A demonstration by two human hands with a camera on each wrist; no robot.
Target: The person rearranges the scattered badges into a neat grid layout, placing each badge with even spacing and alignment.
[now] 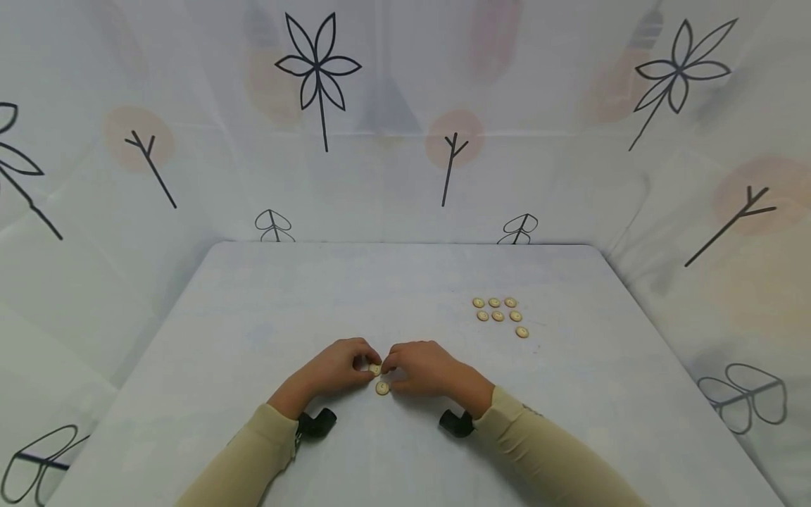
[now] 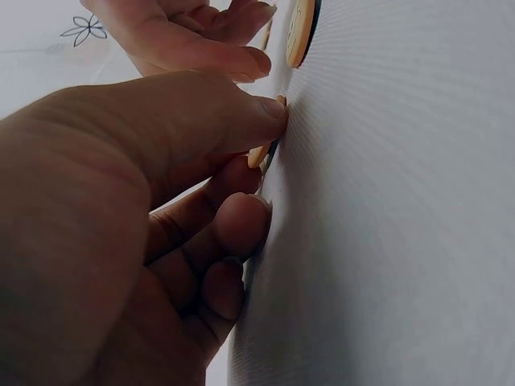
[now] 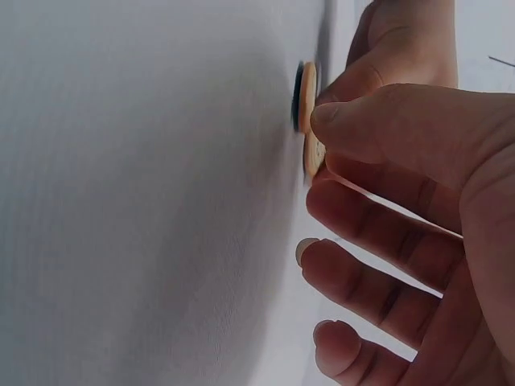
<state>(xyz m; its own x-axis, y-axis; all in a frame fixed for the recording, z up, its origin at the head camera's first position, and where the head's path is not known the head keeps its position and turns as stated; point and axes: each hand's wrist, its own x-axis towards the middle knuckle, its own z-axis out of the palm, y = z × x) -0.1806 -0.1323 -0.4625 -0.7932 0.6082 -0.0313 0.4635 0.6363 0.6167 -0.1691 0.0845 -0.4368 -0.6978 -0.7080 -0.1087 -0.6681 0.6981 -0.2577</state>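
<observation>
My left hand pinches a small round wooden disc between thumb and fingers, low over the white table. In the left wrist view the thumb covers much of this disc. A second disc, pale with a dark mark on its face, lies just in front of it. Beside both discs is my right hand, its thumb and index fingertips close to them. The right wrist view shows the second disc with a dark underside at the thumb tip, and the other fingers spread loosely.
Several similar wooden discs lie in short rows farther back on the right. The white table ends at a patterned cloth that rises behind and at the sides. Dark wrist cameras sit under both wrists.
</observation>
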